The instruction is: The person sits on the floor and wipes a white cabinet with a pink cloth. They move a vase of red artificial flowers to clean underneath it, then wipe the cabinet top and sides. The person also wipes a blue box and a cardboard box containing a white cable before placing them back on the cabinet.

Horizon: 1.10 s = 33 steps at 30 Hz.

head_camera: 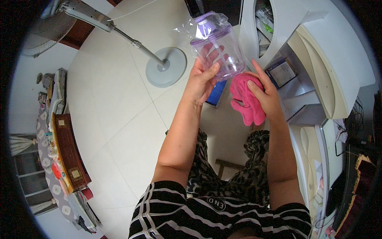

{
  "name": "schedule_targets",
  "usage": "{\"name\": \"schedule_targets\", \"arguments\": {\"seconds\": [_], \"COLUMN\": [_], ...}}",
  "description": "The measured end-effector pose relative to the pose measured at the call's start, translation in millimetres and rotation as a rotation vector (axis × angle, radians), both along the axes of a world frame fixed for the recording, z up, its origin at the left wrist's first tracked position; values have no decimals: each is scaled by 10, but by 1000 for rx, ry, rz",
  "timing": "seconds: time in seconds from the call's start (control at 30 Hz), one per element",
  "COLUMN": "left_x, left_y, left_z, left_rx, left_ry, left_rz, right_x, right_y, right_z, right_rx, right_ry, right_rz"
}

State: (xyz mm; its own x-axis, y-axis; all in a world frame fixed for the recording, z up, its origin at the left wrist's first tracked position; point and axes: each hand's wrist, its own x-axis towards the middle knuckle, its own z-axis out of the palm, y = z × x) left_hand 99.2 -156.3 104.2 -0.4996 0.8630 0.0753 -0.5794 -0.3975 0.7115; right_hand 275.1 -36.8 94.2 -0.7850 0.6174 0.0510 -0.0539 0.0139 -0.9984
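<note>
A transparent purple pump bottle (222, 50) is tilted in front of me, with its purple pump head at the far end. Crinkled see-through plastic film (222, 19) sticks out around the pump head. My left hand (206, 70) grips the bottle near its base, thumb on the near side and fingers visible through the wall. A crumpled pink cloth (246, 97) is pinched in my right hand (264, 92), just below the bottle's base. The right index finger points away from the cloth. A small gap seems to separate cloth and bottle, though I cannot tell for sure.
A pedestal fan's round grey base (166, 67) stands on the tiled floor (119, 98). Beneath my hands lies a blue object (217, 92). White furniture with shelves (316, 74) curves along the right, holding a box (281, 73). A wooden drawer unit (68, 152) is at left.
</note>
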Motion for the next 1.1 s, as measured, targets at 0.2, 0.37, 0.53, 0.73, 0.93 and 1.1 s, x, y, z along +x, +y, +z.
{"name": "schedule_targets", "arguments": {"seconds": [0.2,0.37,0.53,0.73,0.93,1.1], "left_x": [-11,2,24,100,166,210], "left_y": [4,-7,56,101,144,118], "left_z": [-13,17,-36,-52,-102,-86], "left_rx": [45,37,-7,-85,-141,-75], "left_ry": [-73,-100,36,213,307,164], "left_rz": [-36,-38,51,168,210,93], "right_x": [-3,-4,-9,-15,-55,-83], "right_y": [9,1,-9,-13,-57,-95], "right_z": [-12,10,14,-14,-61,-53], "right_rx": [17,71,144,243,302,240], "right_ry": [33,39,35,32,55,112], "right_rz": [13,20,-5,64,118,72]}}
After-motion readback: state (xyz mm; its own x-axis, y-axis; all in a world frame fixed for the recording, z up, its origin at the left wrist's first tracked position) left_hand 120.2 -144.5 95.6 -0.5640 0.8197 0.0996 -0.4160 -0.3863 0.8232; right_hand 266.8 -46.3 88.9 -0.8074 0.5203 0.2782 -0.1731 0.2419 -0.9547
